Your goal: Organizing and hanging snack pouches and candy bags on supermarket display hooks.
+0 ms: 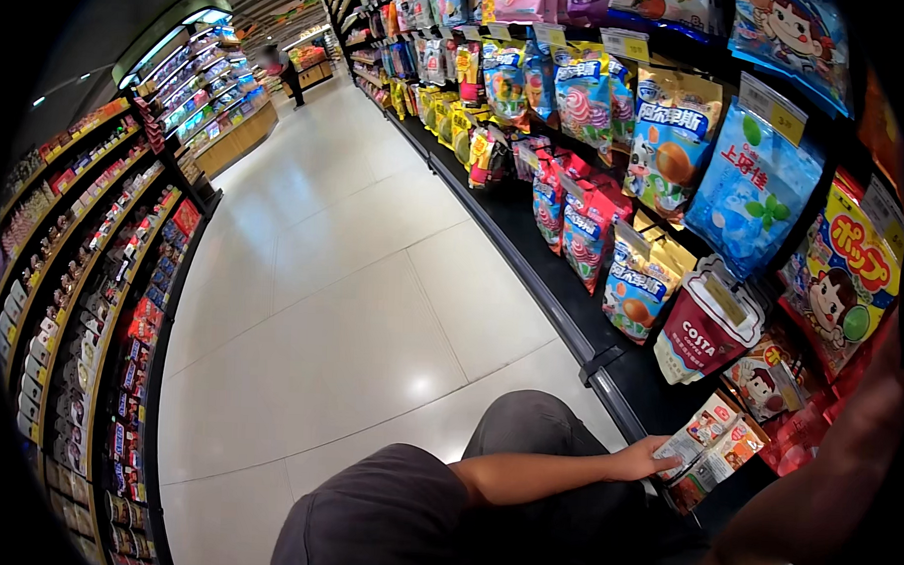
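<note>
My left hand [638,459] reaches across my bent knees and grips a small white-and-orange candy packet [704,441] by its near edge, thumb on its face. The packet is tilted, beside the lower shelf's front edge [618,400]. My right forearm [810,504] rises along the right rim; its hand is out of view in the dark border. Near the held packet hang a maroon-and-white Costa candy pouch [708,332] and a brown candy bag with a cartoon face [764,377]. A yellow lollipop bag [844,285] hangs above them.
Rows of hanging candy bags [578,85] with price tags line the right side. My knees [529,427] are bent above the tiled floor [331,308]. Shelves of packaged sweets [86,285] stand across the aisle. Farther off are a lit display [212,87] and a person [289,75].
</note>
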Available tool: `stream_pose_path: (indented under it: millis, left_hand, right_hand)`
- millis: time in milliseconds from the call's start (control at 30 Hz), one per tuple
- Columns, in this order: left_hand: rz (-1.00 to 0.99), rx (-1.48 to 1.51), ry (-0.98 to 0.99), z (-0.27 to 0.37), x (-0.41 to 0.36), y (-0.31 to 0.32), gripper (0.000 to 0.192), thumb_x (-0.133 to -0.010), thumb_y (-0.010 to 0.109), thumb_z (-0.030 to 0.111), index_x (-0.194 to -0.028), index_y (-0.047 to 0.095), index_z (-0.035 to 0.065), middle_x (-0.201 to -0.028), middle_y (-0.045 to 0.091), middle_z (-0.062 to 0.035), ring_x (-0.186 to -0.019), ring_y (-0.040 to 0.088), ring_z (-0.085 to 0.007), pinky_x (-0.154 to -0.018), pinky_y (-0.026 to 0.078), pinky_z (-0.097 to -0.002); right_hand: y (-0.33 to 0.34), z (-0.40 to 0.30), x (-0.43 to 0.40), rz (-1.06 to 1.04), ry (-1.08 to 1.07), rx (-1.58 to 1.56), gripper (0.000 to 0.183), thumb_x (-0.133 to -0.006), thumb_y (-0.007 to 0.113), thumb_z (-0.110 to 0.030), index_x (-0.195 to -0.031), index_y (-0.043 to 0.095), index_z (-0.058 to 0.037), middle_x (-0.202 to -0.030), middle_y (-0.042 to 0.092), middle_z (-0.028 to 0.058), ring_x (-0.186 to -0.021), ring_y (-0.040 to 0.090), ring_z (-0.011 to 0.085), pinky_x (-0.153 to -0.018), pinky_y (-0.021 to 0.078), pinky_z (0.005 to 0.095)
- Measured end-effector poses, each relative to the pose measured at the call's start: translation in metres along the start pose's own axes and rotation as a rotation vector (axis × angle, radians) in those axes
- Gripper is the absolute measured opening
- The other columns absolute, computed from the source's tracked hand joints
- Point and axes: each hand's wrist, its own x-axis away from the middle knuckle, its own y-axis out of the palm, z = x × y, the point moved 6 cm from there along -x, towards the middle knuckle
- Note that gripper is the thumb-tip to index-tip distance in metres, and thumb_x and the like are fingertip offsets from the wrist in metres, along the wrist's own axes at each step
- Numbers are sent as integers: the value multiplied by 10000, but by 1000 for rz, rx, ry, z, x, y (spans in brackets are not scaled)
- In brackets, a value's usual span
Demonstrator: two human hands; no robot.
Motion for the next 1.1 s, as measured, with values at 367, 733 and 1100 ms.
stream_pose_path:
  millis: [367, 733, 1100]
  left_hand:
    - [-11, -5, -16, -14, 0, -9, 432, -1000, 592, 270, -1333, 516, 6, -1192, 638, -59, -1070, 580, -125, -901, 488, -288]
    - [106, -71, -189, -37, -4, 0, 308, -1008, 577, 211, -1224, 591, -10, -1086, 679, -48, -983, 597, -97, -877, 487, -274]
    - [56, 73, -90, 14, 30, -5, 281, -997, 569, 120, -1248, 571, -5, -1116, 667, -68, -1008, 606, -136, -886, 494, -311]
  right_hand:
    - [4, 10, -19, 22, 19, 145, 748, -913, 592, -524, -1418, 411, -2, -1451, 387, 257, -1229, 519, 377, -1047, 395, 517]
    - [-91, 14, -83, 56, 56, 355, 754, -911, 586, -534, -1408, 417, 8, -1441, 393, 263, -1229, 518, 383, -1052, 391, 520]
    - [-132, 5, -2, 164, -30, 552, 761, -909, 581, -543, -1399, 423, 18, -1432, 399, 268, -1230, 517, 389, -1057, 386, 523]
